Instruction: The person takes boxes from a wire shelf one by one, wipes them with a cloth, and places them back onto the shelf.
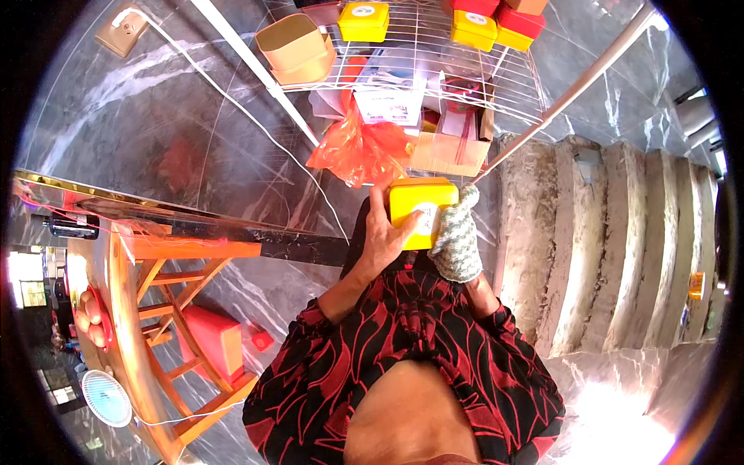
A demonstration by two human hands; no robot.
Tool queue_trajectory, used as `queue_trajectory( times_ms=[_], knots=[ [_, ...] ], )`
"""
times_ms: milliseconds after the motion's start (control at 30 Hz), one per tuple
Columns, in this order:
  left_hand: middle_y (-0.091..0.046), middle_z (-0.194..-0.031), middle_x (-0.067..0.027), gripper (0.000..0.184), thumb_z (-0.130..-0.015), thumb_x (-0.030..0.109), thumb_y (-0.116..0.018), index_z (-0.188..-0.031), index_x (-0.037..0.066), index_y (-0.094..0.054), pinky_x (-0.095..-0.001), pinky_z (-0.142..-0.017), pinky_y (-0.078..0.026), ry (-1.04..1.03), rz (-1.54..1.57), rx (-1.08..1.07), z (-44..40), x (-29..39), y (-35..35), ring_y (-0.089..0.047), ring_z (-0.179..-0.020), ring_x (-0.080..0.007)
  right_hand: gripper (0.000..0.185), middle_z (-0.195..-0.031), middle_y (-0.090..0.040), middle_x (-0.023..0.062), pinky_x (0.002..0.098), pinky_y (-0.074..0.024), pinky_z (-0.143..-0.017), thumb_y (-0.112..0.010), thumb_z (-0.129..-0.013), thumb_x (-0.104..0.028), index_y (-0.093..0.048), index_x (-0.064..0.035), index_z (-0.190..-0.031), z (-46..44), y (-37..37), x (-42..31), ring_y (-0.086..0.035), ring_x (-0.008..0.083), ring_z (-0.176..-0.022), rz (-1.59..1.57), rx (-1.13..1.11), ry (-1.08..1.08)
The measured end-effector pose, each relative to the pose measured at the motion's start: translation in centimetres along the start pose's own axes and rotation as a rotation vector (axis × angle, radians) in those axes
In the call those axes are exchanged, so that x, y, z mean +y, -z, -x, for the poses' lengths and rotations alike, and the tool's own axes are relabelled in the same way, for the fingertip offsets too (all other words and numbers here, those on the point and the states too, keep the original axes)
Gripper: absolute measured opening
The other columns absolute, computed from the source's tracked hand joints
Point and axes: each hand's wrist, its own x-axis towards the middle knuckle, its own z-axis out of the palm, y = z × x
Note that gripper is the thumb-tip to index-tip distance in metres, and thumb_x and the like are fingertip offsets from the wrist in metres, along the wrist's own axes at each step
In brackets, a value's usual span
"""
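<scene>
A yellow plastic box (415,203) with a white round label is held up in front of my body. My left hand (382,239) grips its left side, with the thumb across the labelled face and fingers behind the edge. A grey and white patterned fabric cover (457,246), glove or cloth I cannot tell, wraps my right hand (459,232) down to the wrist. That covered hand rests against the right side of the box, and its fingers are hidden under the fabric.
Ahead stands a white wire rack (418,66) with other yellow boxes (363,22), beige bins (293,50), a cardboard box (449,153) and a red plastic bag (360,151). Concrete steps (573,248) rise at right. At left are a wooden chair (186,248) and a white cable (256,124).
</scene>
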Motion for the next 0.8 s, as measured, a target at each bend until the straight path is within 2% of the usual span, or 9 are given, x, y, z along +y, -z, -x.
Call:
queue_trajectory(
  times_ms=[67,133,167,267,400,533,667,767,800],
  knots=[
    [-0.051,-0.109,-0.0150,0.061,-0.078,0.019,-0.069,-0.124,0.001,-0.033,-0.0350,-0.087,-0.043,-0.019,-0.029,-0.057,0.2,0.4,-0.1,-0.052,-0.100,-0.0225,0.011,-0.076,-0.051,0.0122,0.0341,-0.0447,-0.065,-0.051,-0.082,-0.010,-0.052,-0.0008,-0.088,0.7,-0.8,3.2,-0.053,0.0272,-0.072,-0.257,0.008,-0.132],
    [-0.051,-0.109,-0.0157,0.063,-0.078,0.020,-0.070,-0.125,0.000,-0.032,-0.0352,-0.088,-0.043,-0.065,-0.089,-0.094,0.5,0.3,-0.2,-0.052,-0.100,-0.0233,0.032,-0.094,-0.055,0.0105,0.0298,-0.0460,-0.076,-0.047,-0.091,-0.028,-0.050,0.0013,-0.103,-1.1,0.2,-1.9,-0.054,0.0202,-0.085,-0.915,0.199,-0.443],
    [-0.051,-0.109,-0.0165,0.065,-0.077,0.021,-0.070,-0.125,0.000,-0.032,-0.0354,-0.088,-0.042,-0.109,-0.150,-0.130,0.8,0.1,-0.2,-0.052,-0.100,-0.0240,0.044,-0.102,-0.054,0.0096,0.0295,-0.0455,-0.082,-0.043,-0.094,-0.038,-0.049,0.0023,-0.111,-1.4,1.1,-2.5,-0.052,0.0182,-0.090,-0.955,0.091,-0.419],
    [-0.052,-0.112,-0.0200,0.075,-0.072,0.020,-0.075,-0.129,0.000,-0.031,-0.0373,-0.089,-0.043,-0.135,-0.161,-0.208,1.6,-1.0,-0.4,-0.055,-0.103,-0.0294,0.050,-0.103,-0.057,0.0118,0.0333,-0.0477,-0.081,-0.037,-0.096,-0.042,-0.050,0.0027,-0.114,-2.2,2.4,-3.5,-0.056,0.0196,-0.090,-1.006,0.109,-0.577],
    [-0.051,-0.113,-0.0180,0.075,-0.071,0.016,-0.076,-0.129,0.001,-0.031,-0.0359,-0.091,-0.042,-0.083,-0.022,-0.263,1.4,-0.9,0.0,-0.053,-0.104,-0.0258,0.048,-0.105,-0.058,0.0133,0.0340,-0.0491,-0.081,-0.036,-0.096,-0.042,-0.050,0.0006,-0.114,-2.3,2.6,-3.3,-0.058,0.0213,-0.090,-1.038,0.047,-0.615],
    [-0.048,-0.116,-0.0129,0.070,-0.075,0.010,-0.071,-0.131,0.002,-0.029,-0.0336,-0.094,-0.039,-0.065,0.162,-0.148,1.2,-0.9,-0.3,-0.049,-0.108,-0.0209,0.043,-0.105,-0.058,0.0121,0.0341,-0.0488,-0.082,-0.036,-0.096,-0.042,-0.048,-0.0030,-0.111,-1.6,1.8,-4.7,-0.059,0.0222,-0.092,-1.015,0.075,-0.419],
    [-0.047,-0.117,-0.0107,0.064,-0.077,0.012,-0.067,-0.130,0.002,-0.031,-0.0322,-0.094,-0.039,-0.039,0.206,0.004,0.5,0.9,-0.2,-0.047,-0.109,-0.0198,0.052,-0.100,-0.060,0.0096,0.0330,-0.0499,-0.079,-0.063,-0.081,-0.025,-0.038,-0.0058,-0.122,-0.5,0.6,-3.3,-0.061,0.0224,-0.089,-0.108,-0.012,-0.010],
    [-0.050,-0.111,-0.0084,0.050,-0.082,0.010,-0.061,-0.124,0.003,-0.036,-0.0291,-0.088,-0.043,-0.008,0.356,0.110,0.0,0.1,-0.3,-0.052,-0.102,-0.0171,0.074,-0.094,-0.063,0.0101,0.0314,-0.0510,-0.071,-0.076,-0.063,-0.004,-0.035,-0.0029,-0.125,0.4,-1.1,-0.9,-0.063,0.0242,-0.083,-0.120,-0.089,-0.081],
    [-0.050,-0.111,-0.0084,0.050,-0.082,0.010,-0.061,-0.124,0.003,-0.036,-0.0291,-0.088,-0.043,-0.009,0.355,0.111,-0.1,-0.4,-0.1,-0.052,-0.102,-0.0171,0.072,-0.093,-0.062,0.0105,0.0303,-0.0512,-0.068,-0.074,-0.065,-0.004,-0.035,-0.0016,-0.125,0.2,-1.5,-1.1,-0.063,0.0236,-0.080,-0.323,-0.065,-0.261]
  ],
)
